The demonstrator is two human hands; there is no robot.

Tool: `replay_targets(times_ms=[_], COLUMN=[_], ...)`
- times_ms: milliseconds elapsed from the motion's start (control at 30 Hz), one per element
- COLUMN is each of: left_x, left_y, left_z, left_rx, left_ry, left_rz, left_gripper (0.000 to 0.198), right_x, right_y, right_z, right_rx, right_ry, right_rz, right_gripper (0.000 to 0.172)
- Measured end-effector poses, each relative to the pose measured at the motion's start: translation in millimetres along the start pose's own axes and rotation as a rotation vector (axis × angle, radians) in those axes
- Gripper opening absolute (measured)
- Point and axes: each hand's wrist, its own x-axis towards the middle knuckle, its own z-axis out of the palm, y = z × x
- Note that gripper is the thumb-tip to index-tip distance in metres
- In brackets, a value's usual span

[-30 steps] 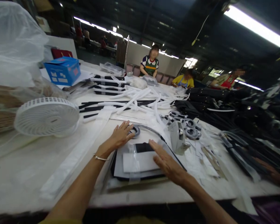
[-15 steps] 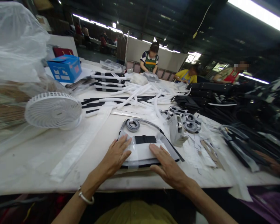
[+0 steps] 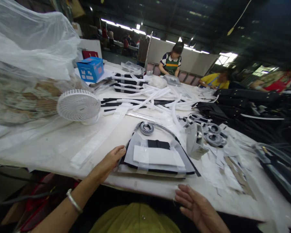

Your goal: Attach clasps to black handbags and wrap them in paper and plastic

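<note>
A flat black bag (image 3: 131, 163) lies on the table in front of me, covered with a grey-white sheet. A white paper rectangle (image 3: 160, 157) and a black strap piece (image 3: 158, 144) lie on top, with clear tape across them. A coiled grey-wrapped cord (image 3: 146, 128) rests at its far end, inside the loop of a dark strap. My left hand (image 3: 113, 157) is closed at the bag's left edge; its fingers' undersides are hidden. My right hand (image 3: 195, 204) is over the table's front edge, apart from the bag, fingers stretched and holding nothing.
A white fan (image 3: 79, 105) and a blue box (image 3: 90, 69) stand at the left, near a large plastic-wrapped bundle (image 3: 34, 90). White tubes (image 3: 150, 100) lie beyond. Right of the bag are a grey-white device (image 3: 195, 142), wrapped coils (image 3: 213, 139) and paper scraps. Several people work farther back.
Both hands have come off the top of the bag. My left hand is now at its left edge, and my right hand has drawn back toward me. The view has swung left.
</note>
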Motion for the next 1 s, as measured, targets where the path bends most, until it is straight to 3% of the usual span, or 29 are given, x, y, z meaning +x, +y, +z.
replay_targets(times_ms=[100, 233, 367, 467, 533, 633, 733, 900, 1000], left_x=[4.8, 8.1, 10.2, 10.6, 10.2, 9.7, 11.3, 16.3, 12.6], left_y=[6.9, 10.3, 8.1, 7.3, 9.6, 16.6, 22.4, 24.1, 25.0], left_z=[4.4, 9.9, 16.6, 22.2, 24.5, 22.8, 14.2, -2.3, -1.1], left_rx=[-0.024, -0.095, -0.068, -0.01, -0.006, -0.008, 0.013, 0.003, -0.025], left_ry=[-0.026, -0.091, -0.11, -0.06, -0.091, -0.167, -0.15, 0.011, 0.019], left_rz=[-0.007, -0.021, 0.11, 0.087, 0.073, 0.021, -0.066, -0.142, -0.166], left_gripper=[0.074, 0.074, 0.066, 0.073, 0.071, 0.064, 0.055, 0.033, 0.033], right_x=[10.5, 26.5, 36.4, 38.8, 38.7, 36.5, 31.1, 21.9, 23.0], right_y=[8.6, 10.1, 5.0, 1.5, -0.6, -4.0, -5.5, -4.1, -7.4], right_z=[28.4, 58.2, 70.8, 79.1, 87.2, 102.9, 119.6, 137.8, 140.1], right_rx=[0.176, 0.292, 0.163, -0.03, -0.089, 0.07, 0.293, 0.517, 0.594], right_ry=[-0.144, -0.165, -0.179, -0.149, -0.091, 0.029, 0.083, -0.044, -0.068], right_rz=[0.091, 0.057, 0.002, -0.126, -0.156, -0.101, -0.066, -0.12, -0.095], right_gripper=[0.071, 0.063, 0.062, 0.062, 0.058, 0.049, 0.044, 0.051, 0.049])
